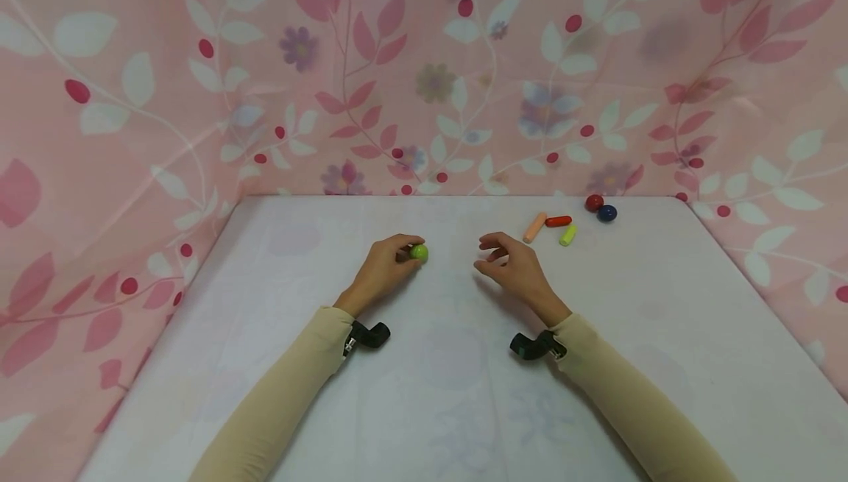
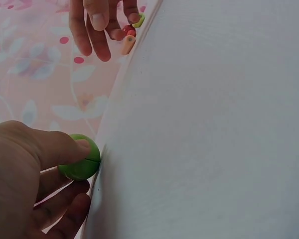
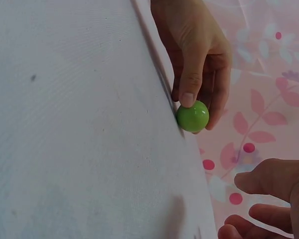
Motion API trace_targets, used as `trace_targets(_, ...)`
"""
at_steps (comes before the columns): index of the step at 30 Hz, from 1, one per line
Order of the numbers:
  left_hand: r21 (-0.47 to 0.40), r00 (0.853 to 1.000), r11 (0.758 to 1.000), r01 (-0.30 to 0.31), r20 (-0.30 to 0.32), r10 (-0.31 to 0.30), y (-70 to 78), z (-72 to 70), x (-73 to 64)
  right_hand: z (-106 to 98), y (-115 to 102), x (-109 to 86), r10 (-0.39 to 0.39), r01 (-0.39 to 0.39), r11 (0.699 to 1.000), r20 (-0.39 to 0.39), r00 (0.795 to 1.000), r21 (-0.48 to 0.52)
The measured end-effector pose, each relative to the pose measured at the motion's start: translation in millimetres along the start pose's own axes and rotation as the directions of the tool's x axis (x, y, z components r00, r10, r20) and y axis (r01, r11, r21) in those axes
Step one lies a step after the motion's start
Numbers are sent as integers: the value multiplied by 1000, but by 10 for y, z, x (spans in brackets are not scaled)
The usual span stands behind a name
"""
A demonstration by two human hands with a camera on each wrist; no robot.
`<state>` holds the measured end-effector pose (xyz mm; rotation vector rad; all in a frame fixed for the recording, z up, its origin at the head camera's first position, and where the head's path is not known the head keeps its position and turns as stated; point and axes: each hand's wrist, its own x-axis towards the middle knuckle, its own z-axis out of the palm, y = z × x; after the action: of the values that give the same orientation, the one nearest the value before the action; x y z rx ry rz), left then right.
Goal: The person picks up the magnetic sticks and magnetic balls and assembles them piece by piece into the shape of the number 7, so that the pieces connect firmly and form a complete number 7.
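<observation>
My left hand (image 1: 387, 268) pinches a small glossy green ball (image 1: 419, 252) between thumb and fingers, low over the white table. In the left wrist view a thin dark seam runs across the green ball (image 2: 82, 162), and the thumb presses on its near side. To the right of it, my right hand (image 1: 520, 272) hovers with thumb and fingers loosely curved and nothing between them. A gap of bare tabletop separates the two hands. The right wrist view shows the green ball (image 3: 193, 116) at the left hand's thumb tip, apart from the right fingers.
Beyond the right hand lie a peach stick (image 1: 535, 227), a red stick (image 1: 559, 221) and a yellow-green stick (image 1: 568, 235). A red ball (image 1: 594, 203) and a dark blue ball (image 1: 606, 213) sit near the table's (image 1: 424, 408) back edge. Floral pink cloth (image 1: 424, 62) hangs behind.
</observation>
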<state>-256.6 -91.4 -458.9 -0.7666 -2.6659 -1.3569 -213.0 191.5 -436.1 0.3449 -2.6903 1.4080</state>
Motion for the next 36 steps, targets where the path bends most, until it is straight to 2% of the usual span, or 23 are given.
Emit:
trace_targets(11,13,999,999,-35,1,35,-23,-2,11,-52,95,-27,5,-5,1000,-17,1000,-1)
trace_targets(18,8,1000,1000,-20,-3,20,-55,-7,8,-92,98,-25,7,-7,1000,-15,1000,-5)
trace_targets(22,-5,1000,1000,-24,-12,23,-59,-3,17,-155,98,-12,-7,7,1000,-35,999,-8)
trace_targets(28,-18,1000,1000,-6,-11,6,-46,-1,13,-259,110,-15,13,-14,1000,-37,999,-11)
trace_targets(36,-19,1000,1000,8,-17,-8,-59,-4,-13,-392,203,-17,-2,0,999,-74,997,-38)
